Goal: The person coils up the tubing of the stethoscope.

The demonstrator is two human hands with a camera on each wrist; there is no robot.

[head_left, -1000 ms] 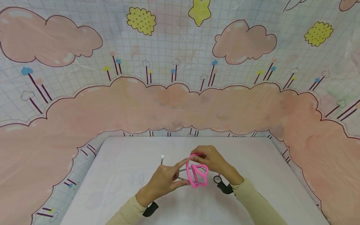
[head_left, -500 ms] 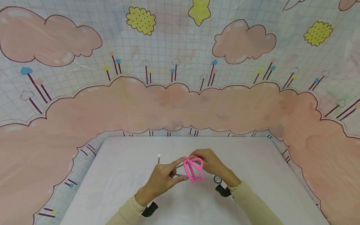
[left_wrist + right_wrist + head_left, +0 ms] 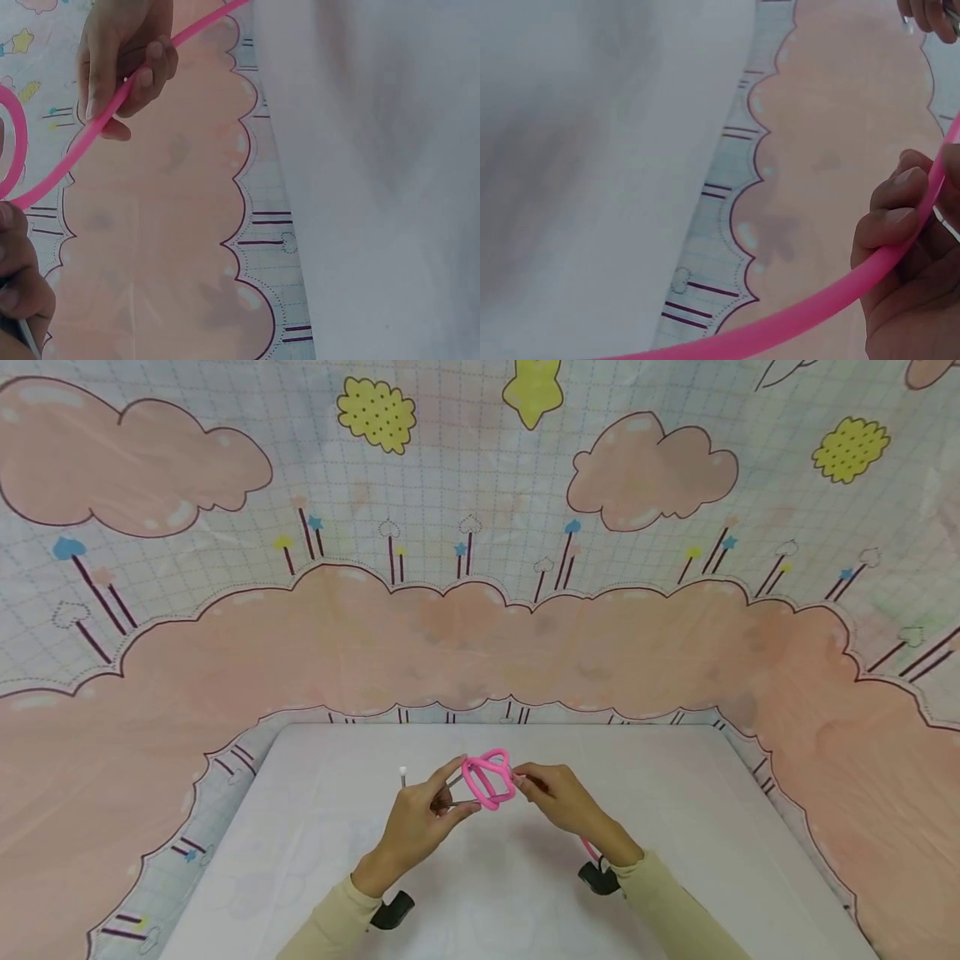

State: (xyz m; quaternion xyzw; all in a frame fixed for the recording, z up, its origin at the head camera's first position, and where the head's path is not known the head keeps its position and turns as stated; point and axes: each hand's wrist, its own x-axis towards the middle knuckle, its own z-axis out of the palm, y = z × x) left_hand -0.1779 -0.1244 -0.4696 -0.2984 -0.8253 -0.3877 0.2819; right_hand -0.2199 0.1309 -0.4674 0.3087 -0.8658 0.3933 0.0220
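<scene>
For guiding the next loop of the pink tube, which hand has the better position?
Probably the right hand: it pinches the loose length of pink tube. The left hand seems busy, holding the metal rods with the tube's loops on them.

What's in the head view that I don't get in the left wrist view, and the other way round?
Only the head view: the white rod tip, both sleeves and the black devices at the wrists.

Only the left wrist view: the stretch of pink strand passing through the right hand's fingers, which the head view does not show.

Both: the two hands, with the left hand partly cut off in the wrist view, at least one pink loop, the white tabletop and the printed cloth.
</scene>
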